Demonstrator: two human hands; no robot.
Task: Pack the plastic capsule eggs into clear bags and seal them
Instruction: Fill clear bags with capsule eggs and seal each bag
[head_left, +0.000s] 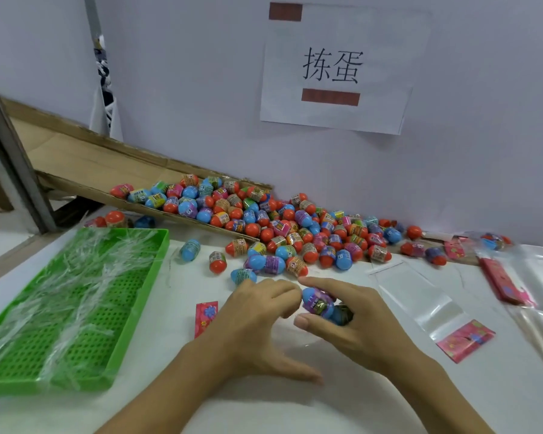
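Note:
A big heap of blue and red capsule eggs (264, 220) spills from a cardboard chute across the white table. My right hand (355, 321) grips a blue egg with a purple wrapper (318, 303), and a second, darker egg (342, 313) lies partly hidden behind its fingers. My left hand (254, 324) lies just left of that egg, fingers curled toward it and thumb spread on the table. Whether a clear bag lies under the hands is hard to tell. A clear bag with a pink header card (433, 305) lies flat to the right.
A green perforated tray (76, 308) strewn with clear plastic strips sits at the left. A pink card (205, 317) lies beside my left hand. More clear bags and red cards (514, 283) are stacked at the right edge. A paper sign (336, 67) hangs on the wall.

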